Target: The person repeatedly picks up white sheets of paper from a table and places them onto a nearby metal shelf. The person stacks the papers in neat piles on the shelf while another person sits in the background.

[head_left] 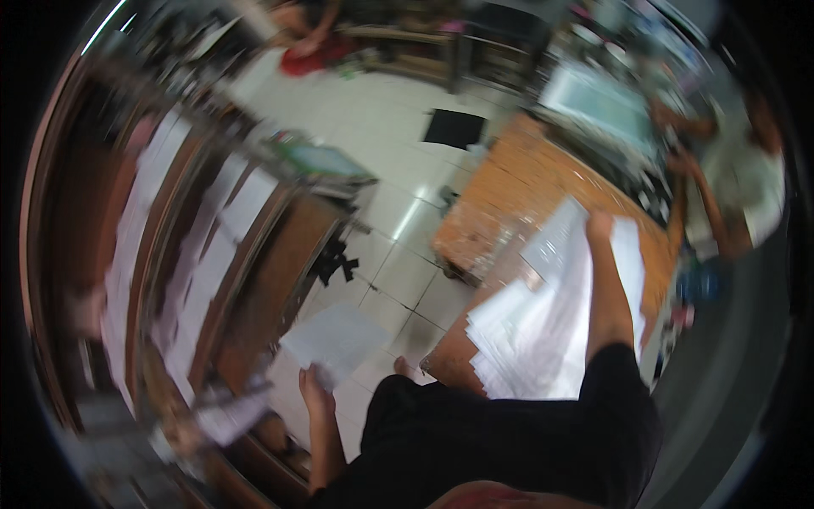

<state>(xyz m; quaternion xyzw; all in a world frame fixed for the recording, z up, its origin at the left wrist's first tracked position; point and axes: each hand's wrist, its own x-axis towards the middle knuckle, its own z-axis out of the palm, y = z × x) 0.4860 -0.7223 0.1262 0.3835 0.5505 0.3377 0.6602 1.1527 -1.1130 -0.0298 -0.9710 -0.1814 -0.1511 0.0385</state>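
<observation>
My left hand (316,392) is closed on the near edge of a thin, translucent whitish sheet (337,339), held out over the floor beside the wooden racks. Stretched out at the right, my right hand (599,226) is over a loose, fanned pile of white sheets (543,335) on the wooden table. It touches or nearly touches the pile's far part, beside a clear, shiny sheet (555,239). Motion blur hides its fingers, so whether it grips anything does not show.
Wooden racks (284,229) with white sheets on their shelves stand at the left. The orange-brown table (543,161) fills the right side. Another person (738,187) works beyond it at a glass-topped frame (598,102). A black mat (454,128) lies on the tiled floor.
</observation>
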